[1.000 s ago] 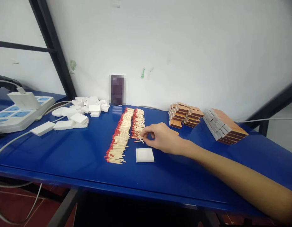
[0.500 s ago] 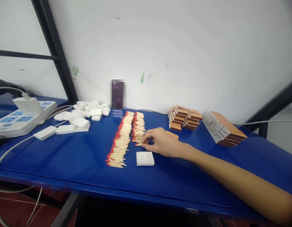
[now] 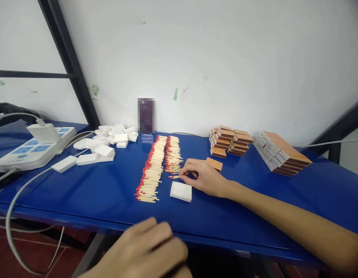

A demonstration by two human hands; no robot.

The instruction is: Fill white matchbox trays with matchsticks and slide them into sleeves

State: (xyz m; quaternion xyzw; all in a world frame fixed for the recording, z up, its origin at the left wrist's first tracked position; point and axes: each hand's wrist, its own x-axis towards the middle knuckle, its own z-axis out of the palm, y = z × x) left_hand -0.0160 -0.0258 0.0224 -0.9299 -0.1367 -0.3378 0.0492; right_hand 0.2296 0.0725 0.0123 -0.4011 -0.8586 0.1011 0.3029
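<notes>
At the far left a power strip (image 3: 28, 148) sits on the blue table (image 3: 80, 193), and just right of it lies a loose pile of white inner trays (image 3: 109, 141), all apparently empty, so a good many look unfilled. The left hand (image 3: 146, 251) hangs low at the table's near edge, fingers curled loosely inward; nothing shows in it, and whether it hides anything cannot be told. Mid-table the matches (image 3: 151, 170) lie in two rows side by side, red heads to the left, a large supply not yet boxed. One single tray (image 3: 181, 191) rests near the rows' near end, and nothing can be seen in it. Just beside it the right hand (image 3: 202, 177) rests on the table, thumb and forefinger pinched on a few matches at the near end of the shorter row, the other fingers folded. Behind the hand lies one orange sleeve (image 3: 214, 164), flat and alone. Further right stand a small stack of orange boxes (image 3: 231, 141) and a larger leaning block of boxes (image 3: 283, 154), which look closed; the work seems part done, with much left
</notes>
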